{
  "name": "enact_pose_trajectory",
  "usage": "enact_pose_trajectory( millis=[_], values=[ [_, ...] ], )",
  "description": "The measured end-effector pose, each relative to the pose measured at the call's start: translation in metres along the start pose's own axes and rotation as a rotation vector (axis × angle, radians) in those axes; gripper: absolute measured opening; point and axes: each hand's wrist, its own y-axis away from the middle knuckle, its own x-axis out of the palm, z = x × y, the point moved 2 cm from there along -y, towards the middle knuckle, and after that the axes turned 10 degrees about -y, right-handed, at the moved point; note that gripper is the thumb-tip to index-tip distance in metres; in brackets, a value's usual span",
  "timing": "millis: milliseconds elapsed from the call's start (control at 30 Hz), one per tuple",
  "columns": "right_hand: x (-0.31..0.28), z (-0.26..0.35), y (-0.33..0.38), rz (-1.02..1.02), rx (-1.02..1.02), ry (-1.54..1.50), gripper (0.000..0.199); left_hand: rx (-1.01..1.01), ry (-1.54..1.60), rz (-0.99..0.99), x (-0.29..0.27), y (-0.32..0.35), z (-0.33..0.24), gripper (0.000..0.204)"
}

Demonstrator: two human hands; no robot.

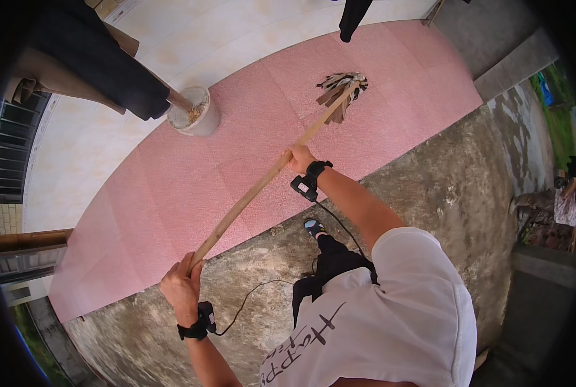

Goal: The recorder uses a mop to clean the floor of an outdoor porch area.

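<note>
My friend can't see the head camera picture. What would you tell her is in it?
A person's left hand and right hand grip a long wooden-handled mop, its rag head resting on the pink tiled floor. A round grey concrete-filled bucket stands nearby.

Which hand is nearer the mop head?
Right. The right hand grips the wooden handle partway down from the mop head; the left hand holds the handle's far end.

Under you runs a pink tiled floor (172, 187), meeting pale cream tiles (236, 32) at its far edge and a rough grey concrete strip (442, 187) at your side. On the pink tiles rest 1 mop head (342, 88) and 1 round concrete-filled bucket (194, 111).
</note>
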Motion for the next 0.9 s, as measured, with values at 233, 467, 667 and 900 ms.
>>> enact_pose_trajectory(
  millis=[233, 467, 667, 900],
  values=[
    [-0.063, 0.095, 0.001, -0.39, -0.662, 1.641, 0.053, 0.076, 0.162, 0.104, 0.054, -0.002, -0.109, 0.025],
    [-0.08, 0.032, 0.111, 0.698, -0.704, 1.761, 0.049, -0.237, 0.131, 0.198, -0.038, 0.133, -0.111, 0.024],
    [-0.098, -0.047, 0.247, 1.412, -0.46, 1.672, 0.054, -0.537, -0.095, 0.248, -0.156, 0.297, -0.181, 0.03],
    [-0.093, -0.083, 0.377, 2.023, -0.326, 1.25, 0.026, -0.855, -0.283, 0.256, -0.285, 0.36, -0.307, 0.03]
  ],
)
